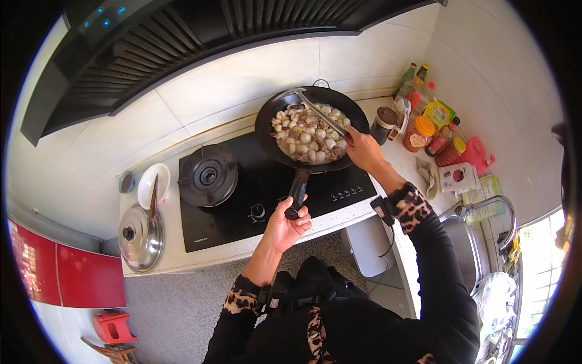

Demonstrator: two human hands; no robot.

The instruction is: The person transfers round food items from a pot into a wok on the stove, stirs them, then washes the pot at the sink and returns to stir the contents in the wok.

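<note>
A black wok (pixel 354 109) rests over the right burner of a black glass gas hob (pixel 245 182), with its handle towards me. Pale round pieces and brown chunks of food (pixel 309 136) lie in liquid inside it. My left hand (pixel 288 223) has its fingers curled around the end of the wok's handle (pixel 298 191). In my right hand (pixel 366 150) is the handle of a metal spatula (pixel 323 116), which slants across the food. The spatula's head is at the wok's far left wall, above the food.
An unused burner (pixel 208 175) is on the left. Beside the hob are a metal lid (pixel 141 239), a white bowl (pixel 152 182) and chopsticks (pixel 153 195). Jars (pixel 416 136), bottles (pixel 440 139) and a cloth (pixel 426 175) stand or lie at right, near the sink (pixel 461 250). A range hood (pixel 182 54) hangs above.
</note>
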